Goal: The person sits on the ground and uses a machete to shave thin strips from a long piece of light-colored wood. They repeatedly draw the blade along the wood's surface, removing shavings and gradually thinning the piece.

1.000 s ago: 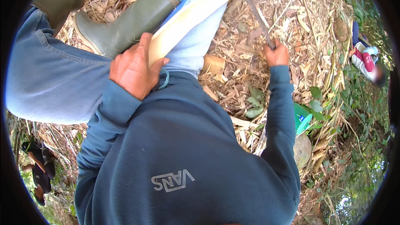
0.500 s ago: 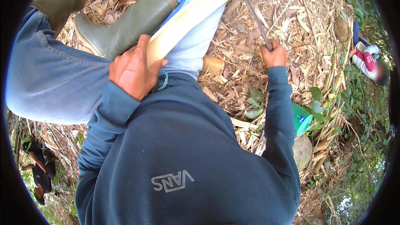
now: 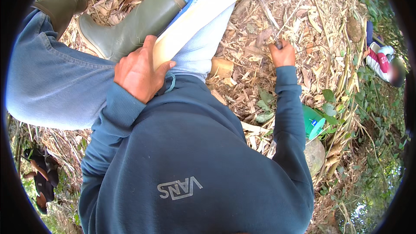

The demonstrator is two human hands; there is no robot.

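Note:
My left hand is closed round the near end of a long, pale, flat strip of split wood or bamboo. The strip slants away over my jeans to the upper right, toward the top edge of the view. Out to the right, my right hand grips the dark handle of a long-bladed knife. Its blade looks thin and bright, a little smeared by motion, and points away toward the strip's far end. Whether the blade touches the strip I cannot tell.
Green rubber boots lie at the upper left. Wood shavings and a cut block cover the ground. A green container and a stone sit beside my right arm. One person is far left, another far right.
My right hand has shifted slightly away and left, and the knife has turned so its blade looks brighter. My left hand and the strip have barely moved.

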